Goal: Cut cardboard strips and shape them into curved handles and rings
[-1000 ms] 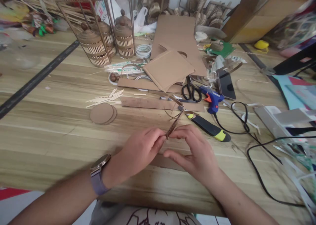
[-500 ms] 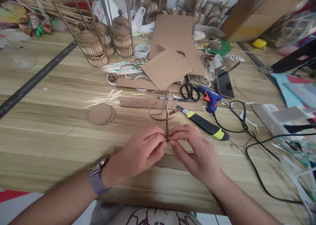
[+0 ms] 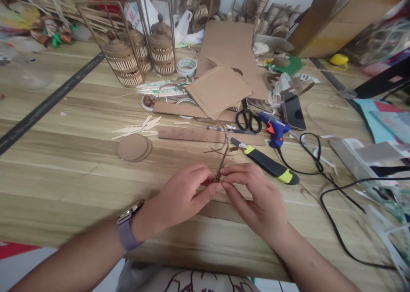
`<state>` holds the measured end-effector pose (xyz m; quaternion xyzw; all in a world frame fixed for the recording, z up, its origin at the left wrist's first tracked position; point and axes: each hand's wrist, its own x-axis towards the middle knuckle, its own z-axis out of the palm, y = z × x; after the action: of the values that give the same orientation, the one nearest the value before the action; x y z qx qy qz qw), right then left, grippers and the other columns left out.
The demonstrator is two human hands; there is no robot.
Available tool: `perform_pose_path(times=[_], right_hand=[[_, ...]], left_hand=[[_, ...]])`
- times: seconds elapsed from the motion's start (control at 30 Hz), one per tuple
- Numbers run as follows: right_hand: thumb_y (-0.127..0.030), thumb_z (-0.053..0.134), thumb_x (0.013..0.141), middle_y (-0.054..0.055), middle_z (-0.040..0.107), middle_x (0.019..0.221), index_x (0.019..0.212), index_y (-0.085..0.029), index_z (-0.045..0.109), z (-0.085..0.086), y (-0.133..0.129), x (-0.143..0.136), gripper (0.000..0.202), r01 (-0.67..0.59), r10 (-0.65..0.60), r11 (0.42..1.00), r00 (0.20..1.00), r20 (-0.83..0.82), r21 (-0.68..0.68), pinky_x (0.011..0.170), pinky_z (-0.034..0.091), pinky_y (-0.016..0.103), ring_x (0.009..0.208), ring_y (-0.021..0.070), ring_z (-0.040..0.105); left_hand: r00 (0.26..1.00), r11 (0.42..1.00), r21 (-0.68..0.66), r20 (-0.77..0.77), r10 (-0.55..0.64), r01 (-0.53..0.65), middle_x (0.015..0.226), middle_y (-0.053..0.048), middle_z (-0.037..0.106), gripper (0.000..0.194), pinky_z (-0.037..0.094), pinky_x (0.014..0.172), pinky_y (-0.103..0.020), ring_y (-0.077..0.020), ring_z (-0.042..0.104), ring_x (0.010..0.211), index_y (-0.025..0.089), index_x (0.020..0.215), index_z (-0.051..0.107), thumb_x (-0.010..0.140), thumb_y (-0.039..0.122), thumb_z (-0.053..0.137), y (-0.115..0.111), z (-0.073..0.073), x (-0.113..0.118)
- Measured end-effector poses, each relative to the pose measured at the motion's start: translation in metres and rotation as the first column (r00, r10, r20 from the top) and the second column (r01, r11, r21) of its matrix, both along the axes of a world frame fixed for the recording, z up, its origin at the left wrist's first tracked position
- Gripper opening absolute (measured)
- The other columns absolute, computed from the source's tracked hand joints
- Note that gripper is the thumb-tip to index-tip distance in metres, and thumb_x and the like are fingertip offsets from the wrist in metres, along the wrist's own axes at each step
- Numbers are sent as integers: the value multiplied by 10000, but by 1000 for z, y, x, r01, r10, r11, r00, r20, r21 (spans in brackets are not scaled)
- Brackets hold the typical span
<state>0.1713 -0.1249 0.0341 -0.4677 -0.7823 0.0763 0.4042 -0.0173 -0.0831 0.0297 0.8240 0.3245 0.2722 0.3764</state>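
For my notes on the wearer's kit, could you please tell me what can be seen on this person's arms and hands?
The left hand and right hand are ungloved, and no sleeves show on the forearms. The left wrist carries a metal-cased watch on a lavender strap; the right wrist is bare.

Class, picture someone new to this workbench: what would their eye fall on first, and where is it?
Probably the two hands meeting at the near middle, where the left hand and right hand pinch a thin cardboard strip. Next might come the blue glue gun, right of centre beyond the black-and-yellow cutter. The lantern-like pieces stand out at the back left.
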Motion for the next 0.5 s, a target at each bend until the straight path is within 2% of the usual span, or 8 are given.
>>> perform_pose_path(times=[0.1,0.2,0.4,0.5], right_hand=[[-104,616,873,63,751,941,955,-227,608,0,0,0,148,-7,2,997,999,52,83,825,532,373,931,198,703],[-101,612,869,60,765,957,971,-242,626,-1,0,0,174,-5,-1,994,998,57,106,839,543,405,950,217,717],[-96,630,864,57,774,945,965,-241,625,-1,-1,-3,176,15,-18,996,999,32,92,839,564,394,935,211,729],[-122,625,880,37,774,912,948,-253,620,-1,-2,-2,148,36,-35,999,999,-29,30,843,566,390,897,201,733]], left_hand=[[1000,1000,17,-17,-2,2,750,-2,581,283,420,620,-242,-142,561,714,170,793,550,1016,301,437,0,-1,1],[1000,1000,13,-28,-4,4,766,-7,597,284,430,631,-245,-147,571,731,180,771,520,1020,281,426,0,-3,2],[999,999,50,-34,-10,12,758,-7,593,304,451,645,-242,-143,571,718,185,773,526,1033,269,392,0,-4,2],[999,997,74,-29,-32,34,766,-12,600,320,461,654,-241,-140,573,719,180,779,544,1039,266,377,0,-4,2]])
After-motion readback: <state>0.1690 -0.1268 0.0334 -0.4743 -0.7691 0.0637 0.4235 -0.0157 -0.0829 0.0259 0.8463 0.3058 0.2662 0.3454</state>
